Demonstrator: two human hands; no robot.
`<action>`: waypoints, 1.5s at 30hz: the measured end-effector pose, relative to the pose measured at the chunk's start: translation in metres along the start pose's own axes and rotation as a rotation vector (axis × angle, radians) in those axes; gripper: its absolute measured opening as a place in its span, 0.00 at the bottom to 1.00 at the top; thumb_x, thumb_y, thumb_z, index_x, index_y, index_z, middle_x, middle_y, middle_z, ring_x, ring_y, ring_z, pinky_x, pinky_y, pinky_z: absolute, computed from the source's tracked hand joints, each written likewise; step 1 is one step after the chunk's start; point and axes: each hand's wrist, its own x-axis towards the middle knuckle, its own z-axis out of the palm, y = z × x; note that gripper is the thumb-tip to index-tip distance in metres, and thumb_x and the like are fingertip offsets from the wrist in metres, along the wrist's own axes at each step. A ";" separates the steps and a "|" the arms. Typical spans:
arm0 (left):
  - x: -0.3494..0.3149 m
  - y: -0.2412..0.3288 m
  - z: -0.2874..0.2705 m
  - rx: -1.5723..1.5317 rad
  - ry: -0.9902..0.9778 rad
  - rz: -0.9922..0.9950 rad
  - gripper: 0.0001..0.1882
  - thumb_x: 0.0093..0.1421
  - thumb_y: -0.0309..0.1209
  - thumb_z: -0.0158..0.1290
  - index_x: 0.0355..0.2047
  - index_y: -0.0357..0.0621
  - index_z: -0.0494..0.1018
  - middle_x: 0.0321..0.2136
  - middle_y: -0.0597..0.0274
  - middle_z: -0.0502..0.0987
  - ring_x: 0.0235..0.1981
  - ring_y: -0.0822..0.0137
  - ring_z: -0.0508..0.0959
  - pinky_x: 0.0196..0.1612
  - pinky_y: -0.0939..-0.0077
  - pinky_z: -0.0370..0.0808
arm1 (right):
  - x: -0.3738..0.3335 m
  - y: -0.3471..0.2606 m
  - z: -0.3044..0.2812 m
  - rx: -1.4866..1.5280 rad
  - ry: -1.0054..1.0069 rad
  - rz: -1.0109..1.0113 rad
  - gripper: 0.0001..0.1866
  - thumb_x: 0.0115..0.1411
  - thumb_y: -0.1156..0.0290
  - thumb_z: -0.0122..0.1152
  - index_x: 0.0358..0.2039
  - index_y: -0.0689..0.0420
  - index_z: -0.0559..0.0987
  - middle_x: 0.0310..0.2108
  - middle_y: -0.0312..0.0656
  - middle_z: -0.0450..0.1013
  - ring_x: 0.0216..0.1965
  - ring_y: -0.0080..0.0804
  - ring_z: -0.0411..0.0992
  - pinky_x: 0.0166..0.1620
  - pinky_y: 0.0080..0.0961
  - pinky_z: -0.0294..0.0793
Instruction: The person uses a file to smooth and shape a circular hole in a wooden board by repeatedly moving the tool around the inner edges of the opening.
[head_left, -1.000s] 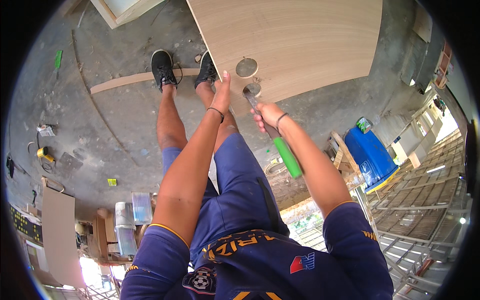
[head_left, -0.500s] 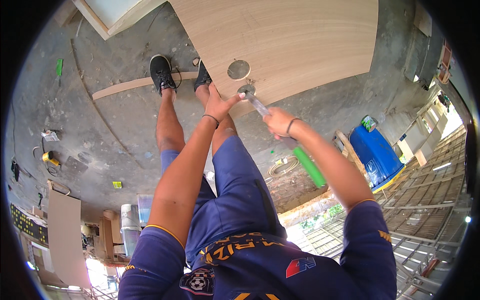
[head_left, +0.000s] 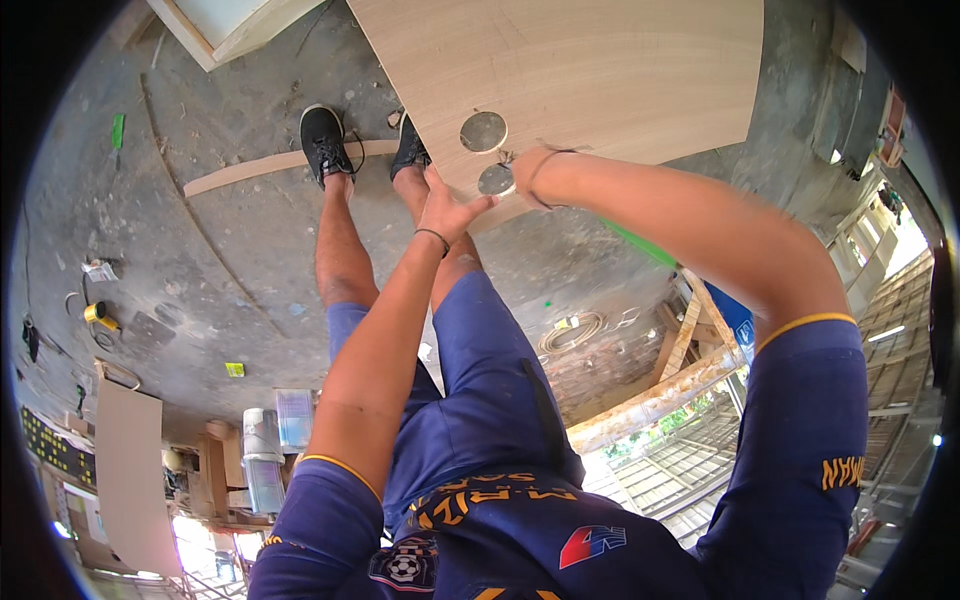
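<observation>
A large light wooden panel with two round holes lies ahead of me, one hole near its left edge and a smaller one closer to me. My left hand holds the panel's near left corner, its thumb stretched out on top beside the smaller hole and its other fingers partly hidden. At that hole's right side, my right hand is closed on a flat tool that looks like a file. Only the file's green handle shows, beyond my right forearm; its metal part is hidden by the hand and arm.
My shoes stand on the grey concrete floor by a thin curved wood strip. A pale-framed box is at the far left. A coiled hose, wooden offcuts and a blue container lie to the right.
My right hand has moved forward and slightly left to the smaller hole, carrying the file along; its grey metal part is now hidden. My left hand has shifted slightly right and nearer to me.
</observation>
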 end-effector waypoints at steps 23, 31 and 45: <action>0.000 0.003 -0.009 0.112 -0.084 0.130 0.65 0.35 0.43 0.72 0.66 0.35 0.42 0.56 0.46 0.53 0.62 0.46 0.56 0.67 0.61 0.55 | 0.004 -0.035 -0.002 0.221 0.191 0.277 0.17 0.53 0.68 0.67 0.44 0.57 0.82 0.44 0.46 0.79 0.44 0.42 0.79 0.43 0.36 0.79; 0.001 0.002 -0.036 -0.307 -0.150 0.001 0.59 0.49 0.38 0.65 0.69 0.36 0.36 0.64 0.44 0.53 0.66 0.51 0.56 0.68 0.62 0.52 | -0.014 -0.033 0.067 0.656 0.425 0.314 0.11 0.61 0.70 0.54 0.45 0.56 0.76 0.33 0.45 0.78 0.31 0.33 0.78 0.27 0.37 0.78; 0.025 0.047 -0.039 -0.218 0.020 -0.481 0.50 0.61 0.68 0.39 0.68 0.38 0.48 0.65 0.47 0.57 0.67 0.52 0.58 0.68 0.54 0.52 | -0.029 -0.065 0.071 2.883 0.244 -0.249 0.06 0.66 0.69 0.47 0.36 0.58 0.68 0.20 0.32 0.65 0.18 0.19 0.64 0.20 0.20 0.66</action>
